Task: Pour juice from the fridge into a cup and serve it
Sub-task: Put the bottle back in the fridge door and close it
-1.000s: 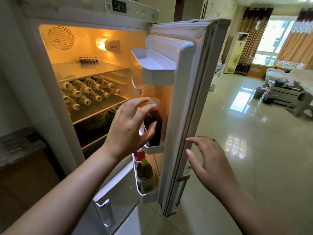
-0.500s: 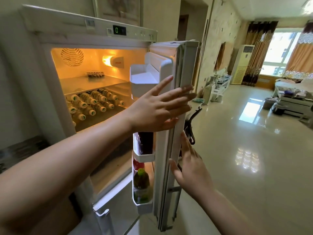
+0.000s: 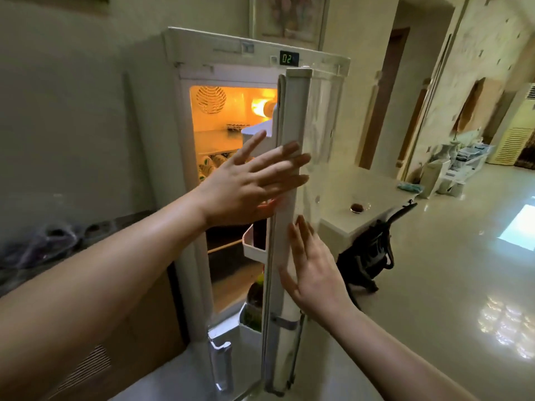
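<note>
The white fridge [image 3: 185, 140] stands lit inside, its door [image 3: 292, 117] swung partway and seen edge-on. My left hand [image 3: 254, 183] lies flat with straight fingers against the door's edge at mid height. Lower down, my right hand [image 3: 312, 270] presses the same edge with its fingers straight. Door racks [image 3: 254, 250] hold a dark bottle and a green-capped bottle [image 3: 256, 296], mostly hidden behind the door. Small bottles [image 3: 208, 166] lie on an inner shelf. A glass cup [image 3: 359, 205] sits on the white counter [image 3: 376, 192] to the right.
A black bag [image 3: 367, 256] leans on the floor against the counter's end. The glossy tiled floor [image 3: 448, 285] stretches right toward a hallway. A brown cabinet [image 3: 115, 328] stands left of the fridge, with dark bags on top.
The door has swung further toward the fridge, hiding most of the inside. Both hands stay flat on its edge and moved with it. The counter with the cup came into view.
</note>
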